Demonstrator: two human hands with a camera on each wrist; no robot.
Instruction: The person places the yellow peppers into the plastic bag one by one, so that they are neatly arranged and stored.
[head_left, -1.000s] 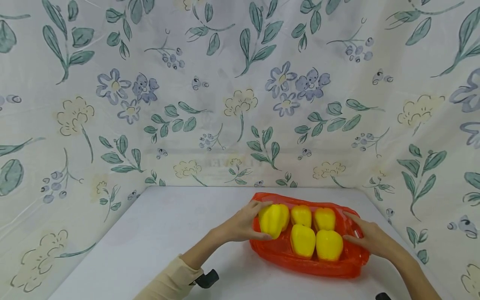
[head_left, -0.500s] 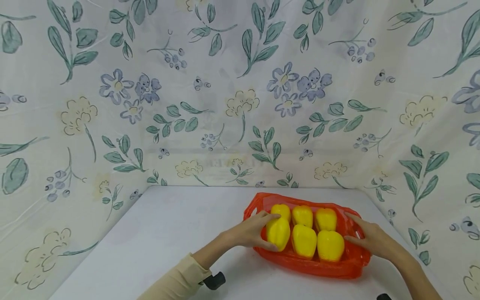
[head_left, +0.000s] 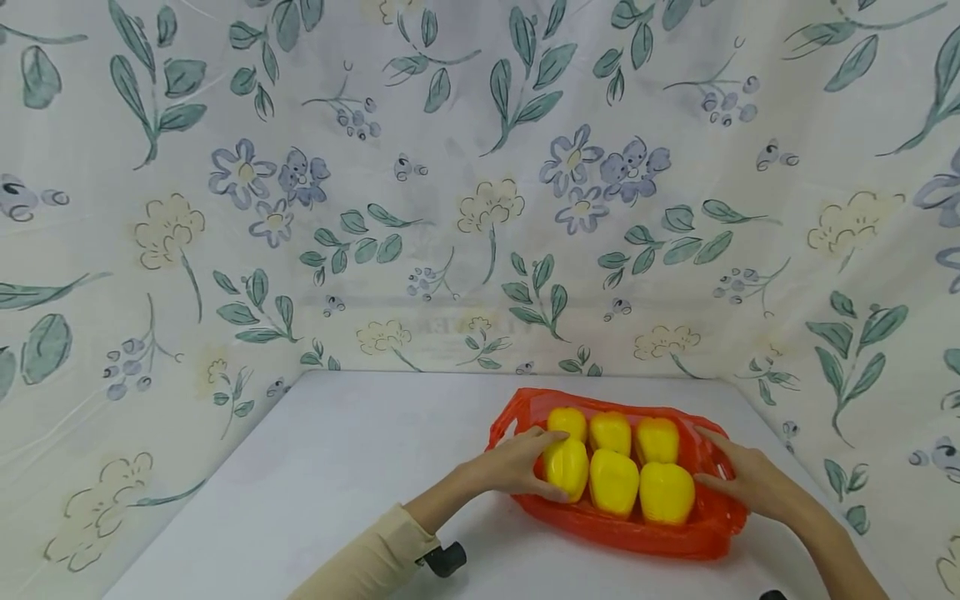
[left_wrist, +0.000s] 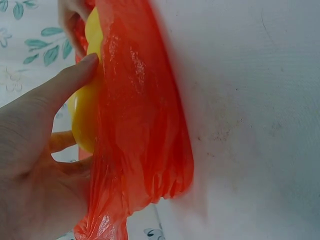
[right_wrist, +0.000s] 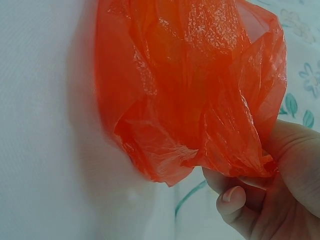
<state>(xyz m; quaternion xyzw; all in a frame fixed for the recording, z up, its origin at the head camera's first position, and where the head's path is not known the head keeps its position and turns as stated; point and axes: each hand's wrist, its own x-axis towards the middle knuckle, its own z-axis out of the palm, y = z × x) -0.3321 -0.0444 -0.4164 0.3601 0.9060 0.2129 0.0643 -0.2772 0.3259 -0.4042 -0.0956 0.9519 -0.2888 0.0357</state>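
A red plastic bag (head_left: 622, 537) lies spread on the table with its mouth facing up, and yellow bell peppers stand inside in two rows. My left hand (head_left: 513, 467) reaches over the bag's left side and holds the front-left bell pepper (head_left: 567, 472) between thumb and fingers. In the left wrist view, the thumb lies along the yellow bell pepper (left_wrist: 86, 112) while the red film hides its lower part. At the other end, my right hand (head_left: 750, 479) grips the bag's right edge. Crumpled red film (right_wrist: 235, 135) runs between its thumb and fingers in the right wrist view.
The white table (head_left: 360, 450) extends to the left of the bag. A floral curtain (head_left: 480, 250) hangs behind it and along both sides. Dark wrist-camera mounts (head_left: 446, 559) show below the forearms.
My left hand has brought the bell pepper right and toward me, from over the back-left one into the front row's left spot. My right hand keeps its hold on the bag.
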